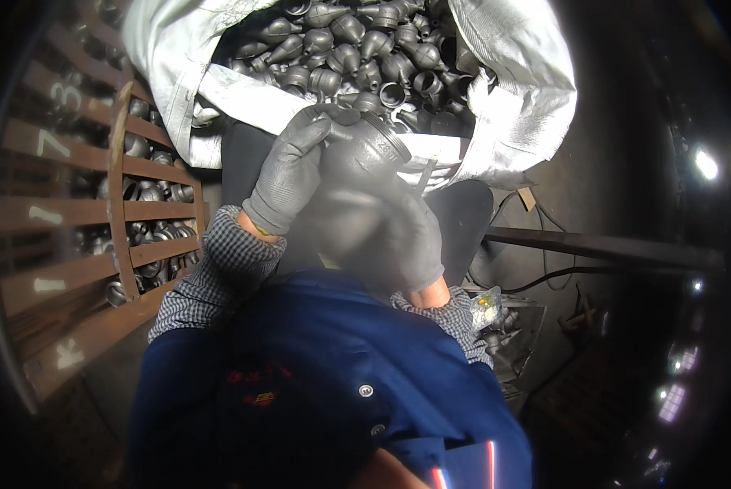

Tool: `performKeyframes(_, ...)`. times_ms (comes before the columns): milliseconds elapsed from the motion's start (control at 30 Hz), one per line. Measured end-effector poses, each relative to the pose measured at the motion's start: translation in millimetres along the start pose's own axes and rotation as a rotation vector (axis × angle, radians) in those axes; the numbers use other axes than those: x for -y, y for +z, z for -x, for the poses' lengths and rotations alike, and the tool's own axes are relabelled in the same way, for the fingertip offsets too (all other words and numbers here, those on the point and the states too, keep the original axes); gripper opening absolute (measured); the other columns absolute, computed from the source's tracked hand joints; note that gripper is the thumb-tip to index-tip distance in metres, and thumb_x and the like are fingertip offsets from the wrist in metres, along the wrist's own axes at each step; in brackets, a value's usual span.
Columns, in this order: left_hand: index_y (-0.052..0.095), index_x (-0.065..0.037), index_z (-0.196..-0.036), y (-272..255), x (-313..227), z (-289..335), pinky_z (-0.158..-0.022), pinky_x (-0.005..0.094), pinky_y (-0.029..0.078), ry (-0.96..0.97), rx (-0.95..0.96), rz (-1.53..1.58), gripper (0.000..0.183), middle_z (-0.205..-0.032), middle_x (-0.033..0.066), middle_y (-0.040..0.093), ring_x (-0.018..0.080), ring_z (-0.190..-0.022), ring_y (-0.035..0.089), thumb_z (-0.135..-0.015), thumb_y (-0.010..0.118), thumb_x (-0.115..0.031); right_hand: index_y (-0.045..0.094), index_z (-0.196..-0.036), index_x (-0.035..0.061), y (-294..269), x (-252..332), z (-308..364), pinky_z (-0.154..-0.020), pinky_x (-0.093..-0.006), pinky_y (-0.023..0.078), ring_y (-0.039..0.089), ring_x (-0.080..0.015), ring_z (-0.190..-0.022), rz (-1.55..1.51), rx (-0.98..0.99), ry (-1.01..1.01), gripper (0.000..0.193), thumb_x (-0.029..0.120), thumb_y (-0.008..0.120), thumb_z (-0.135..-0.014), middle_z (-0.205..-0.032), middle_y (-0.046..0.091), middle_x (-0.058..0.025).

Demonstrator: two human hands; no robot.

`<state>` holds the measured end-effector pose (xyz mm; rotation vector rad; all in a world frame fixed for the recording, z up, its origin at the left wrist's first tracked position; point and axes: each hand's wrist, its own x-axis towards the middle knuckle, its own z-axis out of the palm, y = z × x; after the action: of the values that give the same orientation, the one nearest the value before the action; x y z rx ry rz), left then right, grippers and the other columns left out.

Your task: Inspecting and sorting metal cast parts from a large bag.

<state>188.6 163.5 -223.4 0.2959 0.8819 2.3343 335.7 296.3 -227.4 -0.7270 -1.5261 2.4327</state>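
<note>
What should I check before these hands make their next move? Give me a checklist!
1. Both hands gloved: ok. The left hand and right hand wear grey gloves.
2. Left grip on the held part: ok. It has the part's upper left side.
3. Right grip: cannot tell. Too blurred.
4. Clear view of the held part: not ok. Its lower side is hazy.
5. Sack open: ok. Grey castings show inside.
6. Left hand off the rack: ok. They're apart.
</note>
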Motion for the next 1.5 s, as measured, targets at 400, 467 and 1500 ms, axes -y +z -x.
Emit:
performKeyframes(400,0.043,0.003,-0.126,9,-6,0,-0.104,0.033,0.035,0.005,0.056,-0.093,0.037,-0.124,0.0154,0.053,0.0214,-0.118,0.048,-0.092,0.045,-0.009,0.048,-0.127,-0.0053,-16,-14,-10,-0.043,-0.0181,0.023,0.032,-0.003,-0.049,-0.101,0.003,0.074,0.051,0.036,0.041,-0.098,-0.069,0.048,0.0007)
performKeyframes(467,0.04,0.004,-0.129,14,-9,2,-0.101,0.0296,0.037,-0.009,0.068,-0.072,0.04,-0.122,0.0144,0.054,0.0185,-0.115,0.05,-0.091,0.045,-0.007,0.049,-0.125,-0.0052,-17,-17,-10,-0.042,-0.0181,0.023,0.031,-0.003,-0.048,-0.161,-0.01,0.102,0.05,0.036,0.041,-0.098,-0.069,0.047,0.001)
performKeyframes(1500,0.06,0.002,-0.113,-9,-5,3,-0.074,0.0182,0.043,0.045,-0.271,-0.608,0.03,-0.088,0.001,0.062,0.0059,-0.083,0.054,-0.091,0.058,-0.019,0.044,-0.132,-0.0036,-10,7,0,-0.043,-0.0159,0.027,0.035,-0.0019,-0.048,-0.091,0.071,0.027,0.049,0.02,0.056,-0.091,-0.077,0.06,-0.0049)
